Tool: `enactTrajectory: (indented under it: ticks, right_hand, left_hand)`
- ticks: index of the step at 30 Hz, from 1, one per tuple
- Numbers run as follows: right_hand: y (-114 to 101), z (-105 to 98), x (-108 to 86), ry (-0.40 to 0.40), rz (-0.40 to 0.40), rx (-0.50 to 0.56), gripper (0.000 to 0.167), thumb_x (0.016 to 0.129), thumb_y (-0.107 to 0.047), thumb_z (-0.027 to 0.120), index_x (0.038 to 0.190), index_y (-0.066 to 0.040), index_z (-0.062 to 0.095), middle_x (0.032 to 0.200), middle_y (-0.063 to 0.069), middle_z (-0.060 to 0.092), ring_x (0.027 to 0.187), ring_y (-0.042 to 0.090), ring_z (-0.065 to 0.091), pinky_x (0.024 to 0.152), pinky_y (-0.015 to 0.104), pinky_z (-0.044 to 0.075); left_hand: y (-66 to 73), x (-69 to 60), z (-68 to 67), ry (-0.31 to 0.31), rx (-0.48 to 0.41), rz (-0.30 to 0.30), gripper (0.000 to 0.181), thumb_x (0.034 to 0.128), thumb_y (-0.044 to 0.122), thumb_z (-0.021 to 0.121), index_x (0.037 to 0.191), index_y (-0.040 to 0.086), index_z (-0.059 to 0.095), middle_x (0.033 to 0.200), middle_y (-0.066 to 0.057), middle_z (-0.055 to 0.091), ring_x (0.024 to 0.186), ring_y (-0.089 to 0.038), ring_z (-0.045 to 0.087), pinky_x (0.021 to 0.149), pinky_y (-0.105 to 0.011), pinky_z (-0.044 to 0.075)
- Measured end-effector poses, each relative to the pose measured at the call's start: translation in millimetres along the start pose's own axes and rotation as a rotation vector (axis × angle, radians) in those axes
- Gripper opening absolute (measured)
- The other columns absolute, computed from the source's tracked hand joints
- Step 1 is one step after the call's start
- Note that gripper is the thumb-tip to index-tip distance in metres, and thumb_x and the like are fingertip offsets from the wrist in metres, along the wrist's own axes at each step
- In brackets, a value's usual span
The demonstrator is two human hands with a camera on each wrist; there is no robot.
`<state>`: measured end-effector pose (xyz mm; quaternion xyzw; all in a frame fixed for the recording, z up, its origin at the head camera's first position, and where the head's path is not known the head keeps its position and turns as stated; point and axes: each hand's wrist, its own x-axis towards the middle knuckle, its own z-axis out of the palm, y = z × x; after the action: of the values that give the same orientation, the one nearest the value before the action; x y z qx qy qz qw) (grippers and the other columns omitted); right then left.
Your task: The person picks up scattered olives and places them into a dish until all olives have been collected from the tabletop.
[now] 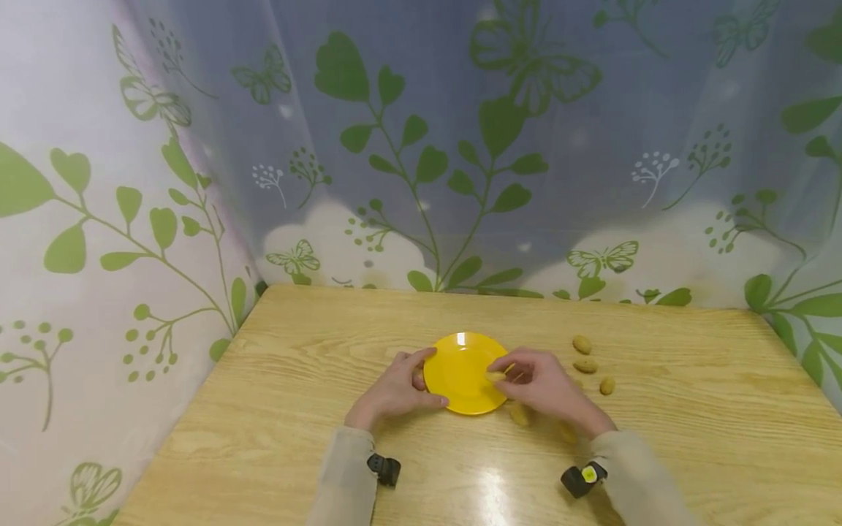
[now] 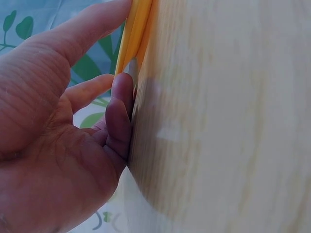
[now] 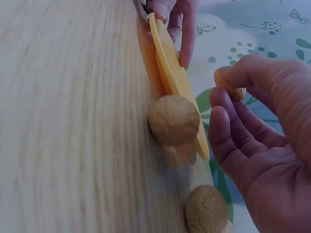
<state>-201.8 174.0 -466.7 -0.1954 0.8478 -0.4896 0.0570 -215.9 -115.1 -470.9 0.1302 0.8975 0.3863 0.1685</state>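
Note:
A yellow plate (image 1: 463,380) sits on the wooden table, and my left hand (image 1: 397,387) holds its left rim. In the left wrist view, the thumb is at the plate's edge (image 2: 133,34) and other fingers curl beside its underside. Over the plate's right side, my right hand (image 1: 542,387) pinches a small tan walnut (image 3: 231,86) between thumb and fingertips. The walnut is above the plate, apart from its surface. Beneath and beside the right hand lie more walnuts (image 1: 520,416), partly hidden by the hand and wrist.
Several loose walnuts (image 1: 585,365) lie on the wooden table (image 1: 296,351) to the right of the plate. A patterned curtain (image 1: 421,146) with green leaves and butterflies hangs behind the table's far edge and along its left side.

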Motion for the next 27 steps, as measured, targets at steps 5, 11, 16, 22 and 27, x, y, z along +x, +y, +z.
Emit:
enactTrajectory:
  ticks: [5, 11, 16, 22, 27]
  right_hand:
    - [-2, 8, 4.7, -0.031, 0.003, -0.04, 0.018, 0.092, -0.019, 0.076, 0.11, -0.02, 0.077, 0.111, 0.002, 0.073, 0.091, 0.014, 0.067, 0.079, 0.026, 0.055]
    - [-7, 16, 9.4, -0.052, -0.008, -0.068, 0.019, 0.091, -0.019, 0.077, 0.11, -0.022, 0.077, 0.107, -0.001, 0.072, 0.091, 0.013, 0.066, 0.077, 0.026, 0.055]
    - [-7, 20, 15.2, -0.059, -0.018, -0.072, 0.019, 0.091, -0.019, 0.077, 0.109, -0.023, 0.077, 0.107, -0.002, 0.072, 0.09, 0.014, 0.065, 0.077, 0.027, 0.055]
    - [-4, 25, 21.4, -0.077, -0.043, -0.076, 0.02, 0.09, -0.019, 0.078, 0.11, -0.02, 0.077, 0.105, 0.0, 0.074, 0.089, 0.011, 0.066, 0.076, 0.025, 0.054]
    - [-4, 29, 26.0, -0.109, -0.03, -0.065, 0.019, 0.09, -0.02, 0.079, 0.108, -0.02, 0.077, 0.1, -0.001, 0.074, 0.085, 0.011, 0.065, 0.076, 0.025, 0.054]
  left_hand:
    - [-0.5, -0.4, 0.3, -0.002, 0.006, -0.004, 0.092, 0.0804, 0.041, 0.087, 0.158, 0.023, 0.04, 0.12, -0.008, 0.048, 0.09, -0.017, 0.051, 0.083, -0.035, 0.042]
    - [0.6, -0.1, -0.4, -0.008, 0.002, 0.005, 0.092, 0.0804, 0.039, 0.087, 0.157, 0.02, 0.04, 0.121, -0.009, 0.048, 0.09, -0.017, 0.051, 0.083, -0.034, 0.043]
    - [1.7, -0.1, -1.0, -0.011, -0.006, 0.01, 0.092, 0.0808, 0.038, 0.087, 0.158, 0.02, 0.04, 0.122, -0.01, 0.047, 0.09, -0.018, 0.051, 0.084, -0.034, 0.043]
    - [2.0, -0.7, -1.1, -0.012, -0.007, 0.004, 0.093, 0.0805, 0.038, 0.087, 0.158, 0.019, 0.039, 0.119, -0.01, 0.047, 0.089, -0.018, 0.05, 0.082, -0.034, 0.041]
    - [2.7, -1.2, -1.0, -0.008, -0.012, 0.001, 0.093, 0.0804, 0.038, 0.087, 0.158, 0.02, 0.04, 0.12, -0.01, 0.047, 0.088, -0.018, 0.051, 0.081, -0.034, 0.042]
